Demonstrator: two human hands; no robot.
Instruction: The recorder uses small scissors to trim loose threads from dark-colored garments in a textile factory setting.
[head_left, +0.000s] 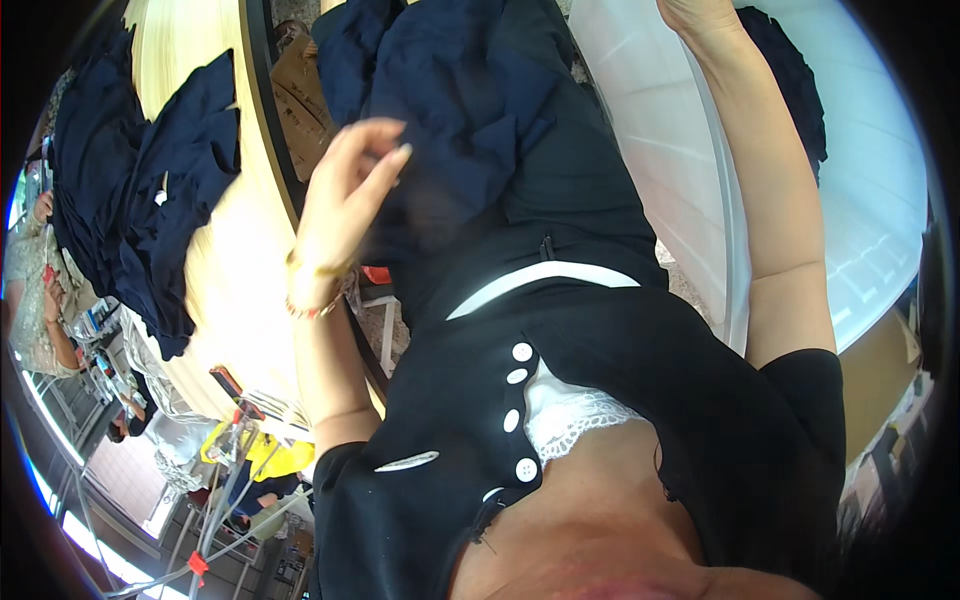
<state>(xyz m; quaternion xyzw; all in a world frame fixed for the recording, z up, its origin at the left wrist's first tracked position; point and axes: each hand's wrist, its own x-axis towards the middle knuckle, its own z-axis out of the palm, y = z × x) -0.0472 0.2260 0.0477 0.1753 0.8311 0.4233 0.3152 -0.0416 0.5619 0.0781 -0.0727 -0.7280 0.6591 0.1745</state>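
Observation:
My left hand point(355, 185) hovers over my lap, slightly blurred, with fingers loosely curled and the thumb apart. Nothing shows between them. Under and beside it, a dark navy cloth point(450, 100) lies bunched across my thighs. My right arm reaches over a translucent white plastic bin point(870, 230). Of my right hand point(700, 12) only the wrist and the heel of the palm show at the top edge; its fingers are outside the picture. Inside the bin, a dark cloth piece point(785, 80) lies behind my right forearm.
To my left runs a pale wooden table point(235, 300) with dark navy garments point(150, 180) spread on it. A cardboard box point(300, 105) stands below its edge. Wire stands point(205, 530) and a yellow item point(285, 455) are near the lower left. Other people sit farther left.

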